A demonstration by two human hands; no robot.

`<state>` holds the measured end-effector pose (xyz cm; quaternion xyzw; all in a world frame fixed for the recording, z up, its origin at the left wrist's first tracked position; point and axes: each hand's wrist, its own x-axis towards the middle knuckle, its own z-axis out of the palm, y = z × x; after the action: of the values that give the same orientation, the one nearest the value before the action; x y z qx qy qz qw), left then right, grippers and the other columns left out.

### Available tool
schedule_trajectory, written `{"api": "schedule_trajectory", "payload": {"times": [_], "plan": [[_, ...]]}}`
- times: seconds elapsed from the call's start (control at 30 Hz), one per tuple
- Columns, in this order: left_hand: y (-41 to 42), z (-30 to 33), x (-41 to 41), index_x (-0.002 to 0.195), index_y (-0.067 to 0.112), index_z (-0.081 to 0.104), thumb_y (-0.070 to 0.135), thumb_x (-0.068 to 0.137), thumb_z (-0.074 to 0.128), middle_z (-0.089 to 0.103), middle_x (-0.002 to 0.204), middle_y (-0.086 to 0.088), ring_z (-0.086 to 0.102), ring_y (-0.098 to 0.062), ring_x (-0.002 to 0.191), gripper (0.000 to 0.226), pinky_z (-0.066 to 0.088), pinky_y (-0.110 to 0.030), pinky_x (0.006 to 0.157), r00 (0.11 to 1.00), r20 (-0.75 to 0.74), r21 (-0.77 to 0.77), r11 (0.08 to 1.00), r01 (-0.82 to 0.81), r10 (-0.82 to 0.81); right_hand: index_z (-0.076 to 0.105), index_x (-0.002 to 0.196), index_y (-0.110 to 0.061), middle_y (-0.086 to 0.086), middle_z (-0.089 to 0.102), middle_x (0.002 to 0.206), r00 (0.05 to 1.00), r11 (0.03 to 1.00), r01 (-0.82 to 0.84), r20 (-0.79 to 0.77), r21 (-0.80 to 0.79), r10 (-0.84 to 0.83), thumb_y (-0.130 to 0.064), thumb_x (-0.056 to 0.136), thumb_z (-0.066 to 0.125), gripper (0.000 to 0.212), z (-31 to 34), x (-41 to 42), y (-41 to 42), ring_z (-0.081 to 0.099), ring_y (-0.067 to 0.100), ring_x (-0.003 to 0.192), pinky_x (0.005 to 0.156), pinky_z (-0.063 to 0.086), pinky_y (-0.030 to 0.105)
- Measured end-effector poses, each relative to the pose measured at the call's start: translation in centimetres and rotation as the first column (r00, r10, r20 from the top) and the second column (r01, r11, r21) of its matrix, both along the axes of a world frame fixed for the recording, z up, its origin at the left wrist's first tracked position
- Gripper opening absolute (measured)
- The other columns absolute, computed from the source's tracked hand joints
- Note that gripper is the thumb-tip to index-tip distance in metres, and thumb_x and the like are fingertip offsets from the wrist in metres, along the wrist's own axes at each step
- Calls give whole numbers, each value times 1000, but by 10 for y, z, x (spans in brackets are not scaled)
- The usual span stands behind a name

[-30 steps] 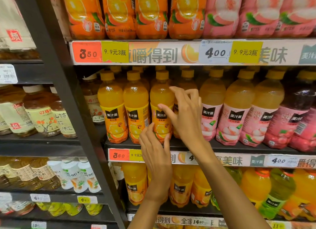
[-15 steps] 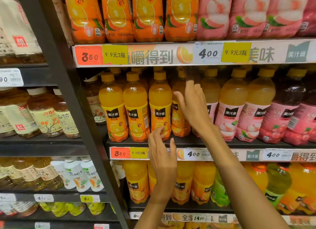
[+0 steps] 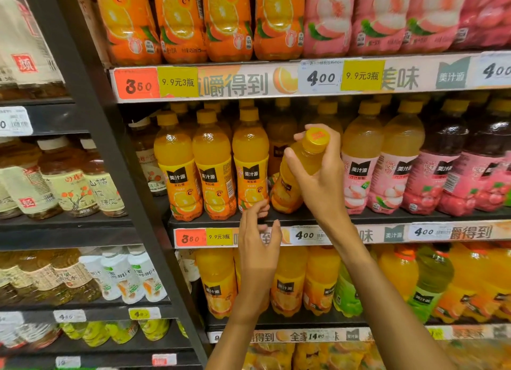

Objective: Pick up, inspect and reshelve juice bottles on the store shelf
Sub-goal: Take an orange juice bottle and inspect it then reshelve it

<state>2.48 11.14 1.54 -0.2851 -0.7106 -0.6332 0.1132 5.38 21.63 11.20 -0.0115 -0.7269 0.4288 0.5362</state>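
While the orange juice bottle [image 3: 297, 176] is tilted off the shelf edge [image 3: 387, 217], its neck is gripped by the right hand [image 3: 320, 181]; full and smooth, it is better supported lower, where the left hand [image 3: 258, 248] waits loosely spread.

Just one view here, a wide-angle head cam looking forward and slightly down, up close to the dark metal store shelf [image 3: 387, 216] packed with orange plastic juice bottles [image 3: 211, 162]. Both forearms reach in from the bottom edge.
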Motion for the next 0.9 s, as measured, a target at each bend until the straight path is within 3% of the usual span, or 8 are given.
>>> {"api": "schedule_trajectory", "payload": {"times": [0.1, 0.2, 0.3, 0.5, 0.67, 0.73, 0.83, 0.9], "plan": [[-4, 0, 4, 135, 22, 42, 29, 84, 68, 43, 134, 7, 40, -4, 127, 58, 38, -18, 102, 996, -4, -75, 994, 83, -84, 46, 122, -6, 3, 64, 102, 994, 994, -54, -104, -97, 44, -8, 87, 65, 40, 4, 18, 1, 61, 7, 96, 84, 48, 20], [-14, 3, 11, 139, 35, 34, 50, 72, 74, 42, 138, 16, 38, 5, 127, 79, 37, -10, 99, 971, 88, -114, 966, 231, -222, 49, 125, -12, 1, 67, 100, 981, 976, -157, -142, -152, 136, -12, 87, 65, 41, 12, 37, 4, 63, 19, 102, 93, 50, 39], [-24, 11, 20, 131, 43, 41, 45, 64, 78, 57, 123, 19, 56, 1, 113, 76, 50, -18, 85, 873, 220, -10, 894, 447, -434, 53, 123, -19, 7, 69, 103, 946, 904, -318, -150, -285, 286, -17, 86, 66, 39, 17, 48, 6, 63, 35, 105, 88, 53, 48], [-34, 18, 46, 116, 37, 52, 44, 64, 74, 64, 103, 15, 66, -8, 91, 57, 57, -27, 71, 900, 146, -6, 909, 417, -412, 57, 123, -17, 5, 71, 99, 828, 665, -540, -183, -516, 530, -27, 88, 59, 36, 14, 49, 6, 68, 28, 96, 74, 56, 33], [-40, 13, 63, 116, 20, 59, 40, 68, 70, 71, 98, 0, 68, -15, 89, 54, 56, -26, 72, 780, 326, 197, 845, 497, -535, 62, 121, -23, 11, 71, 105, 608, 366, -663, -183, -653, 773, -45, 92, 45, 40, -4, 45, 3, 68, 28, 98, 88, 53, 45], [-42, 10, 67, 120, 18, 59, 43, 69, 67, 71, 105, -6, 67, -21, 97, 57, 57, -33, 78, 730, 385, 234, 825, 515, -565, 57, 125, -19, 12, 71, 101, 569, 285, -650, -202, -705, 797, -45, 87, 49, 47, -11, 44, -2, 70, 27, 90, 83, 55, 44], [-47, 8, 67, 121, 24, 59, 54, 67, 70, 69, 111, -12, 65, -32, 104, 63, 50, -55, 87, 655, 479, 254, 807, 534, -584, 57, 121, -12, 10, 72, 94, 604, 330, -615, -159, -716, 781, -43, 85, 54, 48, -11, 44, -4, 70, 24, 83, 76, 56, 40], [-51, 7, 66, 120, 26, 59, 64, 60, 74, 71, 107, -10, 67, -29, 97, 73, 53, -51, 80, 619, 509, 261, 792, 551, -598, 60, 117, -12, 9, 72, 94, 611, 364, -617, -134, -698, 780, -41, 86, 53, 43, -10, 45, -5, 70, 23, 82, 77, 56, 39]]}}
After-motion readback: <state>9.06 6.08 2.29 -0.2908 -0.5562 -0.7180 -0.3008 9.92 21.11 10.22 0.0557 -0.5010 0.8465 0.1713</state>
